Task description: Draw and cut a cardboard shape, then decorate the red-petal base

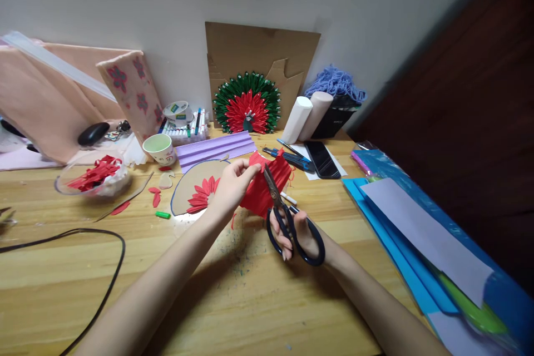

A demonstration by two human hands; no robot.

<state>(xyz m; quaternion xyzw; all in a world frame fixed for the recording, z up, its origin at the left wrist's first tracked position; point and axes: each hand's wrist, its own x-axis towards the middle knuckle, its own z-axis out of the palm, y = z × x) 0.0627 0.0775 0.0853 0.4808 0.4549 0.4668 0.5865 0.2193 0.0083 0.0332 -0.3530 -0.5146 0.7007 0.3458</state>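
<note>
Pinched in my left hand [237, 181] is a sheet of red crepe paper [259, 194], held up above the table. My right hand [294, 233] grips black-handled scissors [273, 186], with fingers and thumb through the loops. Their blades point up at the red paper, close to my left fingertips; whether they are cutting is hard to tell. Behind my left wrist lies a round cardboard piece [187, 178] with a blue edge, partly covered by red paper petals [202, 193]. Loose red petals [156, 198] and a green pen cap [162, 215] lie to its left.
At the back, a finished paper peacock [248, 108] leans on cardboard [258, 47]. A paper cup [161, 150], a bowl of red scraps [94, 178] and a black cable [120, 256] are left. A utility knife [292, 160], phone [322, 159] and coloured sheets [421, 233] are right.
</note>
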